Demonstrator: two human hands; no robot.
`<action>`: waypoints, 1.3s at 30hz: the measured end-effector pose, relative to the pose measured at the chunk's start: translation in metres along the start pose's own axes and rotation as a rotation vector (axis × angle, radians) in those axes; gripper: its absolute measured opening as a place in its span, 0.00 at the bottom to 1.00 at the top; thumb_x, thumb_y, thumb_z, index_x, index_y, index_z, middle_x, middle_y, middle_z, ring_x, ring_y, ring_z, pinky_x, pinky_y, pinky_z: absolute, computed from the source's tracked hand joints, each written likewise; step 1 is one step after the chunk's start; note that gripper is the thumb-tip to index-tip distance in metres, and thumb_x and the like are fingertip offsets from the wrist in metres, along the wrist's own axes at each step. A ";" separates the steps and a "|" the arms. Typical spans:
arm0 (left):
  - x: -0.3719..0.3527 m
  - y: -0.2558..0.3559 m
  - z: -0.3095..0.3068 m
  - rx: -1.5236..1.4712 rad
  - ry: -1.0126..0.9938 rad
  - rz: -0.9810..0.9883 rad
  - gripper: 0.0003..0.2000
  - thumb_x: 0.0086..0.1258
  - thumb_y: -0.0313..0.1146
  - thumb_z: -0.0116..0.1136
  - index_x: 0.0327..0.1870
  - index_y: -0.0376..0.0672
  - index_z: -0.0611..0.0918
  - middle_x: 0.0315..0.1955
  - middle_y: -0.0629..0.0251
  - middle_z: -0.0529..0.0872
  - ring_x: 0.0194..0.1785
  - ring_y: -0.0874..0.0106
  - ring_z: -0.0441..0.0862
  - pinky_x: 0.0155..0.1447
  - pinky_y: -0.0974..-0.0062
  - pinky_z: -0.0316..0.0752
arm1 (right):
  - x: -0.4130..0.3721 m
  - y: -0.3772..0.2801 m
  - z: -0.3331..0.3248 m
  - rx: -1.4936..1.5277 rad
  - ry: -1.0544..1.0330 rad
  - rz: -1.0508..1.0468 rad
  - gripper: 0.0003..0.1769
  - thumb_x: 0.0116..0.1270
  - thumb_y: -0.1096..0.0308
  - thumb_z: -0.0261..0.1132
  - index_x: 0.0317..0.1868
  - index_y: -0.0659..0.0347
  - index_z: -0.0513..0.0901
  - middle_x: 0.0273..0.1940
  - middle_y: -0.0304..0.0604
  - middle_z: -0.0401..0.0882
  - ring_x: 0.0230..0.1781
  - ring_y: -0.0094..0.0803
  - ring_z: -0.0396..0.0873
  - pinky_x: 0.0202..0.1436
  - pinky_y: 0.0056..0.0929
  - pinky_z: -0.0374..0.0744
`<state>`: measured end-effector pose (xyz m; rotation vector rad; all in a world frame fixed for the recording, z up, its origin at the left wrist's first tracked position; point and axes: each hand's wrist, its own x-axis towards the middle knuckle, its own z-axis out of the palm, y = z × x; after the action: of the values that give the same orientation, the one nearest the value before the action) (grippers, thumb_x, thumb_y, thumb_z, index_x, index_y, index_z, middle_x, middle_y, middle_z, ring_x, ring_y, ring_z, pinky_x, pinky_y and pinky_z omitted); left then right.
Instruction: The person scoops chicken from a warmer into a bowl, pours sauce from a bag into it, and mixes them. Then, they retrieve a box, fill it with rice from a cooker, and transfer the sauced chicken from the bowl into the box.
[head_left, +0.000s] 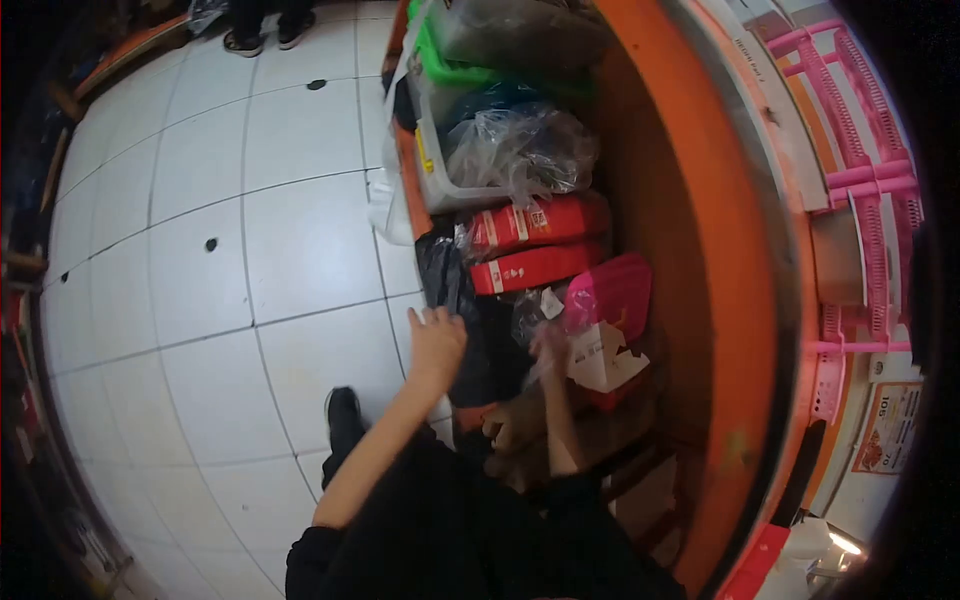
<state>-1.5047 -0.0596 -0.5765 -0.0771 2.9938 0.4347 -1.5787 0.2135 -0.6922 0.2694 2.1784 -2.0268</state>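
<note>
My left hand (437,345) is over the lower shelf's front edge, fingers stretched out and a little apart, right beside a black plastic bag (447,280). Inside the shelf, my right hand (550,347) is smeared by motion near a crumpled clear plastic bag (525,318); I cannot tell whether its fingers grip the plastic. A torn white carton (605,358) sits just right of that hand. Behind it leans a bright pink plastic container (612,295). Two red boxes (540,225) lie stacked farther in, in front of a storage bin.
The clear storage bin (436,180) with a green rim holds bagged items. An orange shelf edge (735,250) runs along the right, with pink plastic racks (865,180) beyond. White floor tiles (200,290) stretch left. Another person's feet (265,40) stand at the top.
</note>
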 end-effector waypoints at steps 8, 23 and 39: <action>0.115 -0.078 0.137 -0.445 -0.554 0.117 0.18 0.65 0.42 0.47 0.47 0.37 0.71 0.39 0.46 0.75 0.48 0.49 0.73 0.50 0.55 0.68 | 0.274 -0.015 -0.036 -0.309 0.410 -0.132 0.16 0.61 0.54 0.58 0.21 0.54 0.72 0.18 0.30 0.64 0.18 0.20 0.63 0.21 0.20 0.61; 0.209 0.032 0.161 -1.322 0.199 -0.136 0.63 0.43 0.55 0.67 0.62 0.30 0.29 0.61 0.35 0.51 0.67 0.46 0.39 0.65 0.53 0.21 | 0.147 -0.031 0.032 0.261 -0.237 0.048 0.16 0.61 0.61 0.57 0.45 0.63 0.73 0.39 0.44 0.76 0.35 0.30 0.77 0.37 0.28 0.74; 0.184 -0.024 0.152 -0.791 0.018 -0.334 0.40 0.60 0.56 0.46 0.63 0.31 0.54 0.54 0.23 0.57 0.54 0.32 0.61 0.56 0.51 0.64 | 0.186 -0.004 0.106 -0.132 -0.615 0.553 0.18 0.58 0.57 0.60 0.43 0.61 0.74 0.35 0.43 0.76 0.25 0.28 0.74 0.24 0.22 0.72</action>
<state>-1.6693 -0.0449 -0.7502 -0.6259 2.5448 1.5146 -1.7620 0.1120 -0.7394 0.1720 1.6145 -1.4127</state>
